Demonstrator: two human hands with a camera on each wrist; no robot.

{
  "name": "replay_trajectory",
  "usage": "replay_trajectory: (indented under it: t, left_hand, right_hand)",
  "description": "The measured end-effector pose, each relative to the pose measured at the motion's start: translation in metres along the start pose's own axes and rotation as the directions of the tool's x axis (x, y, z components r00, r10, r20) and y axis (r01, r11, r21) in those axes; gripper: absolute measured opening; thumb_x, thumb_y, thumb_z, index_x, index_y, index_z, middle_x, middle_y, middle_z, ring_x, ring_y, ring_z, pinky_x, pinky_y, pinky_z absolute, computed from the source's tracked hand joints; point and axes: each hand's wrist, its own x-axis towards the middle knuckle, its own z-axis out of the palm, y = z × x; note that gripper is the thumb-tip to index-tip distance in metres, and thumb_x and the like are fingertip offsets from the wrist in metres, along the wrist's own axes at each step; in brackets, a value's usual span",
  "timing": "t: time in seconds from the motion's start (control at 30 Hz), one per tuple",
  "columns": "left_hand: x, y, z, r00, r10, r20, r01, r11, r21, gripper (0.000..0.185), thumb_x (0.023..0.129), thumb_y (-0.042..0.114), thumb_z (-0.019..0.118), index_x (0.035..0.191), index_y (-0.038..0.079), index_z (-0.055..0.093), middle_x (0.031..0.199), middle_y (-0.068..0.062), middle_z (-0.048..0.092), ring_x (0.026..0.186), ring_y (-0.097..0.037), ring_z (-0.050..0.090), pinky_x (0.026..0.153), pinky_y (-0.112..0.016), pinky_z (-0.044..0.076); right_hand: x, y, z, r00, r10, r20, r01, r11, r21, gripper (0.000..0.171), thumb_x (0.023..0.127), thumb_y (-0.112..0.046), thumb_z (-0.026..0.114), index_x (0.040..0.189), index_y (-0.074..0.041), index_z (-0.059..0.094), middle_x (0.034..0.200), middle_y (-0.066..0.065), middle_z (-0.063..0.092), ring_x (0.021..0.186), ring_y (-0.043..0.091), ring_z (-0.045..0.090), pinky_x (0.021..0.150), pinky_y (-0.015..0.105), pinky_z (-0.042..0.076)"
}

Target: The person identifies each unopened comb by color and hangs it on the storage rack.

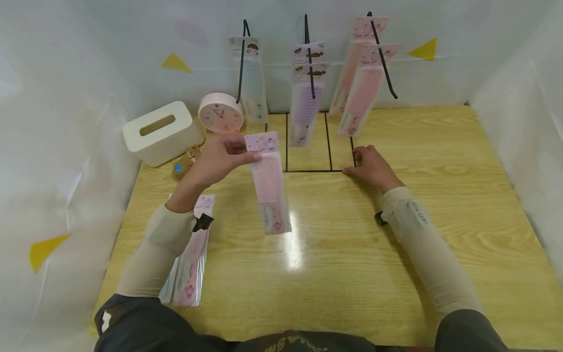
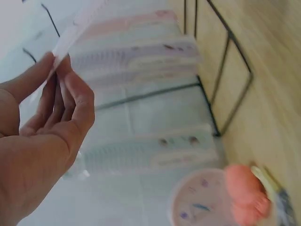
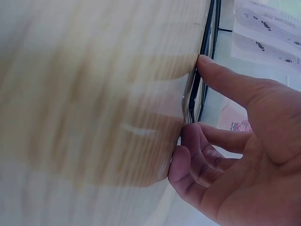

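Wood-grain table (image 1: 462,234) bears a black rack (image 1: 308,171) with hanging combs (image 1: 306,107). The left hand (image 1: 214,163) pinches a packaged pink comb (image 1: 269,183) in front of the rack; the right hand (image 1: 373,167) grips the rack's front corner.

The comb packet (image 1: 268,186) looks like clear, glossy plastic film. The display rack (image 1: 307,171) seems to be smooth metal wire. The tabletop (image 1: 343,244) has a shiny wood-grain finish; the tissue box (image 1: 164,139) resembles smooth, matt plastic.

A purple comb package (image 3: 263,38) reads "PLASTIC COMB"; the right sleeve's (image 1: 433,254) lettering is unclear.
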Motion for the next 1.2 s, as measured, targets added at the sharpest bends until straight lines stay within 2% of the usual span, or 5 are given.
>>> replay_trajectory:
  t: [0.43, 0.57, 0.73, 0.87, 1.2]
  left_hand:
    - [0.065, 0.076, 0.09, 0.944, 0.326, -0.055, -0.323, 0.945, 0.053, 0.018, 0.093, 0.022, 0.073, 0.102, 0.006, 0.074, 0.093, -0.001, 0.072, 0.082, -0.008, 0.063, 0.07, -0.026, 0.051]
    - [0.083, 0.093, 0.113, 0.927, 0.374, -0.033, -0.374, 0.927, 0.024, 0.017, 0.094, 0.021, 0.073, 0.103, 0.007, 0.075, 0.094, 0.0, 0.073, 0.082, -0.007, 0.063, 0.074, -0.024, 0.051]
    - [0.096, 0.11, 0.134, 0.922, 0.387, 0.002, -0.387, 0.921, 0.044, 0.015, 0.094, 0.023, 0.072, 0.1, 0.01, 0.075, 0.092, 0.003, 0.072, 0.083, -0.005, 0.063, 0.077, -0.02, 0.05]
    - [0.102, 0.115, 0.14, 0.93, 0.368, -0.011, -0.368, 0.93, 0.024, 0.015, 0.096, 0.022, 0.07, 0.101, 0.009, 0.074, 0.094, 0.002, 0.071, 0.084, -0.006, 0.064, 0.077, -0.018, 0.051]
    - [0.116, 0.105, 0.147, 0.945, 0.316, -0.084, -0.322, 0.944, -0.069, 0.014, 0.095, 0.018, 0.071, 0.102, 0.007, 0.074, 0.094, -0.001, 0.072, 0.085, -0.008, 0.065, 0.078, -0.021, 0.053]
  right_hand:
    - [0.007, 0.004, -0.003, 1.0, -0.004, -0.03, 0.004, 1.0, 0.006, 0.071, 0.09, -0.032, 0.075, 0.142, 0.006, 0.044, 0.122, 0.023, 0.049, 0.109, 0.038, 0.051, 0.101, 0.056, 0.042]
    - [0.01, 0.005, -0.002, 0.99, -0.114, -0.08, 0.119, 0.991, 0.056, 0.055, 0.087, -0.026, 0.078, 0.127, 0.003, 0.054, 0.116, 0.021, 0.052, 0.106, 0.034, 0.05, 0.097, 0.052, 0.043]
    - [0.008, 0.004, -0.003, 0.979, -0.183, -0.085, 0.192, 0.974, 0.117, 0.053, 0.091, -0.018, 0.07, 0.134, 0.005, 0.049, 0.14, 0.024, 0.05, 0.129, 0.036, 0.045, 0.112, 0.055, 0.034]
    - [0.001, 0.002, -0.006, 0.992, -0.121, -0.02, 0.123, 0.99, 0.071, 0.056, 0.09, -0.017, 0.063, 0.135, 0.013, 0.044, 0.143, 0.033, 0.044, 0.133, 0.045, 0.042, 0.113, 0.058, 0.032]
    - [0.001, 0.0, -0.006, 0.974, -0.221, -0.048, 0.224, 0.973, 0.051, 0.047, 0.095, -0.02, 0.065, 0.132, 0.004, 0.049, 0.141, 0.025, 0.047, 0.132, 0.039, 0.043, 0.11, 0.058, 0.035]
